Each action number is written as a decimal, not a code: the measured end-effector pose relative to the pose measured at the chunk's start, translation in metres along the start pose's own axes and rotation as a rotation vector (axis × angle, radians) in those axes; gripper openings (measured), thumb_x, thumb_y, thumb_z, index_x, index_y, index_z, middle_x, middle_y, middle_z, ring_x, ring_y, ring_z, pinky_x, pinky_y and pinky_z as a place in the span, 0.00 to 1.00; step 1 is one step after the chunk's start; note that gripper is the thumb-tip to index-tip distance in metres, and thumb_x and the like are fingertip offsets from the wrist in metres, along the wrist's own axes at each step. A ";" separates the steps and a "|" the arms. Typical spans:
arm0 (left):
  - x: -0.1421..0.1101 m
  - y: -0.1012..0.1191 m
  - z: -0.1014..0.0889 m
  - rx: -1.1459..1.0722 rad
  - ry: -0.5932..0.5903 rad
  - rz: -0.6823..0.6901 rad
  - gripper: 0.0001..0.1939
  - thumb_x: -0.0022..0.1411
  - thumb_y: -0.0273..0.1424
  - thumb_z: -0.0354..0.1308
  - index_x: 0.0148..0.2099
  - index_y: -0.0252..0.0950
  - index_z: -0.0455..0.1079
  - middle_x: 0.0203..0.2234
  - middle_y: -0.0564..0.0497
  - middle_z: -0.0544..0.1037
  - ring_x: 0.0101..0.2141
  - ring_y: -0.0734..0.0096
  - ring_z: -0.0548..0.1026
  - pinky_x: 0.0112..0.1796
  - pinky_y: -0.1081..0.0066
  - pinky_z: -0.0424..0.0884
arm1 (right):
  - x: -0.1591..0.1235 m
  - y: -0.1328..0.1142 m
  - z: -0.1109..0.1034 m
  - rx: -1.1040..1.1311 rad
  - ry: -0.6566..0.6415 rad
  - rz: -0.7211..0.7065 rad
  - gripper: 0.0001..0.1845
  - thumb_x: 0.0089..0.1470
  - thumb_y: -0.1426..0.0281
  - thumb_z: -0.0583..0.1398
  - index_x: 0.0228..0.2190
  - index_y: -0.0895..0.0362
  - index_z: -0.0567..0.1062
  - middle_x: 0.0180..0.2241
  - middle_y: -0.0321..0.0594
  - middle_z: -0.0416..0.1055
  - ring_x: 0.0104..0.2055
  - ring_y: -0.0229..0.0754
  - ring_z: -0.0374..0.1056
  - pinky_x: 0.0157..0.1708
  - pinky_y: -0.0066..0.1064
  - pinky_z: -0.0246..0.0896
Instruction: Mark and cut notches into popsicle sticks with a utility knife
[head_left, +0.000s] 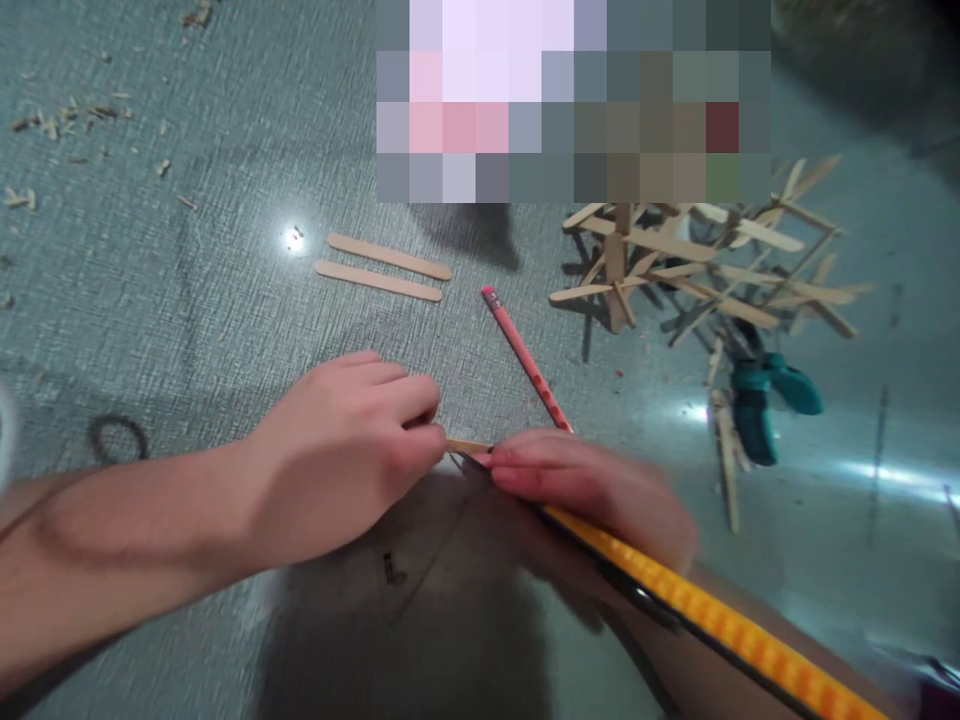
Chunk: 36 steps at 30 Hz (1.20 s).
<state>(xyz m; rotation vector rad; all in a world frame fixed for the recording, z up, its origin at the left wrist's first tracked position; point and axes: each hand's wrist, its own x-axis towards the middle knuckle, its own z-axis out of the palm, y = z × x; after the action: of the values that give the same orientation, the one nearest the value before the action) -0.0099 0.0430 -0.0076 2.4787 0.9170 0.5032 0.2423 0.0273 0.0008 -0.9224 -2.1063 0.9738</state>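
My left hand (367,420) is closed, its fingers and thumb pinching a narrow wooden craft stick (469,446). Only a short piece of the stick shows between my two hands. My right hand (600,490), slightly blurred, is closed on a yellow-and-black utility knife (697,605), whose long handle slants down to the lower right. Its thin dark blade meets or lies just under the stick; I cannot tell whether it cuts in. Right fingertips touch the stick's right end.
Two craft sticks (386,270) lie side by side beyond my left hand. A pink pencil (529,358) lies near my right hand. To the right are a lattice of joined sticks (675,245) and teal-handled pliers (754,410). Wood shavings (71,118) are scattered far left.
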 end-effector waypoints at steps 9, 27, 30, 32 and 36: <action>0.006 -0.009 -0.005 0.057 0.017 0.013 0.11 0.74 0.34 0.55 0.46 0.41 0.80 0.41 0.48 0.81 0.40 0.61 0.75 0.39 0.62 0.66 | 0.001 -0.006 0.000 -0.089 0.059 0.100 0.14 0.59 0.78 0.64 0.44 0.50 0.80 0.34 0.38 0.83 0.34 0.43 0.82 0.34 0.31 0.80; 0.011 -0.020 0.000 -0.027 -0.073 0.079 0.25 0.56 0.29 0.66 0.58 0.43 0.80 0.66 0.42 0.72 0.69 0.49 0.66 0.72 0.43 0.52 | 0.008 -0.010 0.006 -0.034 -0.081 0.005 0.19 0.62 0.80 0.61 0.48 0.45 0.73 0.33 0.38 0.82 0.32 0.45 0.82 0.36 0.35 0.84; 0.012 -0.019 -0.001 -0.025 -0.083 0.074 0.26 0.57 0.30 0.67 0.59 0.44 0.79 0.67 0.42 0.71 0.69 0.49 0.66 0.72 0.43 0.52 | 0.008 -0.009 0.006 -0.013 -0.094 0.002 0.18 0.63 0.79 0.61 0.49 0.45 0.74 0.32 0.37 0.81 0.31 0.45 0.82 0.34 0.35 0.83; 0.011 -0.019 -0.001 -0.021 -0.084 0.080 0.26 0.58 0.31 0.67 0.59 0.45 0.79 0.67 0.41 0.71 0.69 0.48 0.65 0.71 0.42 0.52 | 0.008 -0.008 0.007 -0.016 -0.091 -0.012 0.19 0.63 0.79 0.61 0.50 0.46 0.74 0.32 0.37 0.81 0.32 0.45 0.82 0.34 0.35 0.83; 0.011 -0.020 0.000 -0.014 -0.082 0.082 0.25 0.59 0.32 0.67 0.59 0.46 0.80 0.67 0.42 0.71 0.69 0.46 0.65 0.71 0.42 0.51 | 0.005 -0.004 0.006 -0.020 -0.126 -0.023 0.20 0.65 0.79 0.60 0.52 0.46 0.74 0.35 0.36 0.82 0.36 0.43 0.82 0.37 0.34 0.81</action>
<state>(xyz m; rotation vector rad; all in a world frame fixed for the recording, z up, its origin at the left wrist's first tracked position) -0.0121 0.0636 -0.0160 2.5128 0.7804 0.4299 0.2335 0.0267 0.0019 -0.8646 -2.2302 1.0248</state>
